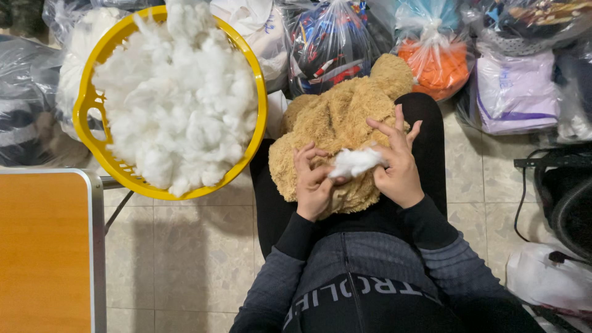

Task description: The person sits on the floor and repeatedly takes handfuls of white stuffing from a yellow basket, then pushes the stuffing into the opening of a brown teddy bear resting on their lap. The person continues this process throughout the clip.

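1. Stuffing tuft (354, 161) — a small white wad of fibre — sits pinched between both hands on top of a tan plush toy (336, 123), which lies across the person's lap

2. Left hand (313, 185) has its fingers curled together against the tuft's left end, thumb and fingertips closed on it and pressing it into the plush; right hand (399, 166) grips the tuft's right end between thumb and the side of the palm, while its other fingers are spread apart and lifted off the fabric

3. Long axis of the tuft runs roughly left to right, tilted slightly up toward the right hand — so each hand holds one end, neither clearly nearer than the other, and the wad lies directly between them

4. Plush toy stretches away from the body, its far end pointing toward the bagged goods (435, 55); the hands work at its near end, close to the person's waist

5. Yellow basket (92, 105) heaped with loose white filling (179, 92) stands to the person's left, well apart from the lap but nearer the left hand — beyond the corner of an orange-topped table (43, 246)

6. Tiled floor (197, 259) shows between basket and knees; whether the toy has an open seam under the tuft cannot be told
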